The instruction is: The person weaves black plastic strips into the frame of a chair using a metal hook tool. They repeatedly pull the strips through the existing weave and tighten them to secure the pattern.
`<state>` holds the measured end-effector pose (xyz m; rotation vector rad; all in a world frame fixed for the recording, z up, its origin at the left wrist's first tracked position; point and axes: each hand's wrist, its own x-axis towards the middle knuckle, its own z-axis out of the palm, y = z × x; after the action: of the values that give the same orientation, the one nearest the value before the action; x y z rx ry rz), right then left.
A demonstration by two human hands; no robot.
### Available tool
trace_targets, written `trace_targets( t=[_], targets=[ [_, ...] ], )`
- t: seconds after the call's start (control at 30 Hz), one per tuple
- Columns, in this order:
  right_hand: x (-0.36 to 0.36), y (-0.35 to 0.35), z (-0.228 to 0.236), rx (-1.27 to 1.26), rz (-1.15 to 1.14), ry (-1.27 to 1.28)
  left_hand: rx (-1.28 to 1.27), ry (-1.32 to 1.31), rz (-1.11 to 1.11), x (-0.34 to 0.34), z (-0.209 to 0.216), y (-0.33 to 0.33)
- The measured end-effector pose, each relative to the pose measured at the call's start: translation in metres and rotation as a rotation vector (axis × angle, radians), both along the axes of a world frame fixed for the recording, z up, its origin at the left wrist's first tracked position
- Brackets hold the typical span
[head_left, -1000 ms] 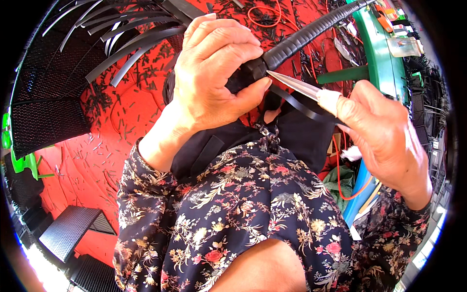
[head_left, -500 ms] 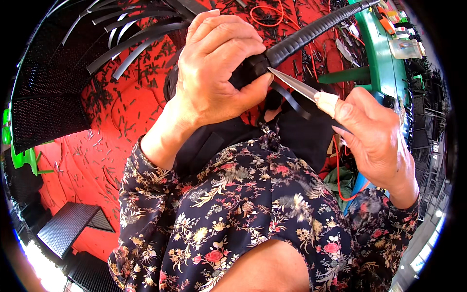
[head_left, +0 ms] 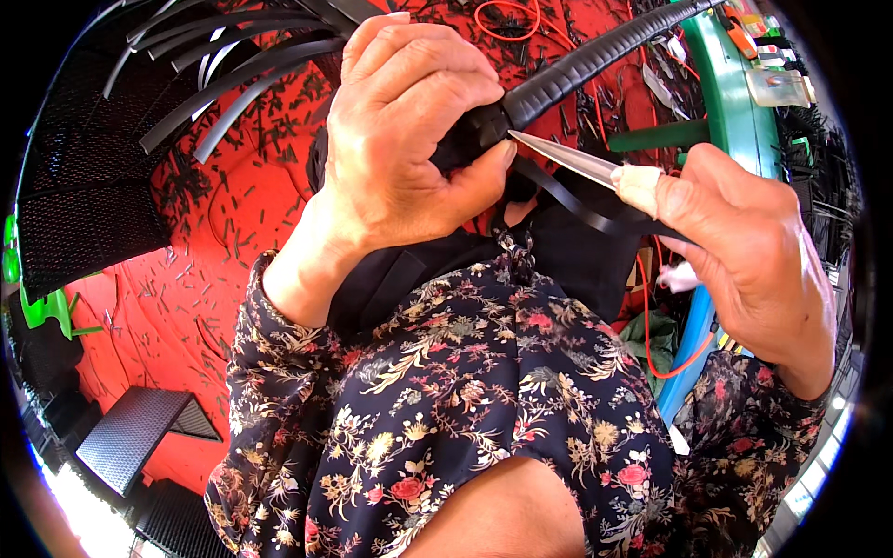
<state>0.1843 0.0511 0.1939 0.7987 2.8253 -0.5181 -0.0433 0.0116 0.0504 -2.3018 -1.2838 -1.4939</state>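
Observation:
Near the top middle, my left hand wraps around the corner of a black frame bound in glossy flat strip. Its thumb presses beside the dark joint. To the right, my right hand is closed on a pointed metal blade, whose handle is hidden in the palm. The blade's tip touches or nearly touches the wrapping close to my left thumb. A loose black strip runs from the joint in a curve toward my right fingers, where its end is hidden. Beige tape covers one right fingertip.
Several loose strips fan out at upper left beside dark woven panels. Black offcuts litter the red floor covering. A green stand with small containers rises at right. An orange cord hangs below it.
My right hand has moved right and slightly outward, and the loose strip now stretches further toward it. The blade tip stays near the joint. My left hand keeps its grip, shifted slightly left.

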Motion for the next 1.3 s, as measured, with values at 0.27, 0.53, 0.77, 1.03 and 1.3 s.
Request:
trace_targets(
  t=[0.27,0.53,0.77,1.03,1.3],
  targets=[
    [-0.004,0.0,0.0,0.048,0.053,-0.075,-0.003,-0.032,-0.036,-0.002,0.0,0.0],
    [0.003,-0.018,-0.022,0.039,-0.008,0.077,0.027,-0.142,-0.049,0.0,0.005,0.005],
    [0.004,0.022,-0.014,-0.192,0.083,0.141,0.071,-0.076,-0.052,-0.003,-0.003,0.006],
    [-0.017,0.022,0.036,0.026,0.158,-0.247,0.142,-0.126,-0.112,-0.002,-0.004,0.012],
    [0.001,-0.022,-0.003,0.229,0.047,-0.055,0.16,-0.139,-0.11,-0.001,0.002,0.014]
  ],
)
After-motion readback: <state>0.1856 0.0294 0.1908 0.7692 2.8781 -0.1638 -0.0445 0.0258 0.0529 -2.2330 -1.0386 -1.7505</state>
